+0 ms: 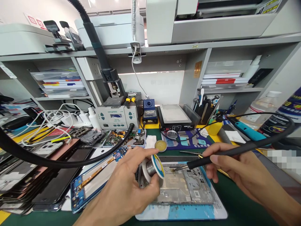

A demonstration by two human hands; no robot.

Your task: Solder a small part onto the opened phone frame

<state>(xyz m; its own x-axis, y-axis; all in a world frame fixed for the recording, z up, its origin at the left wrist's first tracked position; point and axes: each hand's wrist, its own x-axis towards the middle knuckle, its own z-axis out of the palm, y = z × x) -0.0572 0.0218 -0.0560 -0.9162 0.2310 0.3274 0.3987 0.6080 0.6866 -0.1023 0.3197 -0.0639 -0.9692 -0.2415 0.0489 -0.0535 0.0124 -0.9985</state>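
- Left hand [127, 185], lowest in view, fingers and thumb closed round a solder spool [154, 168]; spool held on edge just above the near-left corner of an opened phone frame [185, 188].
- Right hand [231, 166] grips a black soldering iron [235, 151] pen-fashion, fingers tight on the handle. Its tip points left and sits over the top edge of the phone frame, just right of the spool. Whether the tip touches the metal, cannot tell.
- Phone frame lies flat, bare metal up, on a blue-and-white pad [188, 215], which rests on a dark green bench mat [237, 207].
- Left of the frame: a blue-edged phone back [91, 185] lying at an angle, then a stack of dark phone screens [44, 188] at the bench edge.
- A thick black hose [47, 160] sweeps across the left side, over the stack.
- Behind the hands: a round brass tin [161, 145] and thin tweezers [190, 153] on the mat.
- Back row, left to right: tangled white cables [54, 117], a grey rework station [117, 116], a small blue unit [150, 113] with a lit display, a black hot plate [175, 117], a black tool cup [207, 110] with scissors and pens.
- Far right: a clear plastic bottle [265, 105].
- Grey shelving [211, 44] runs across the back wall; cubbies hold stacked papers and trays, white machines sit on top.
- Lighting is bright and even; bench crowded throughout.
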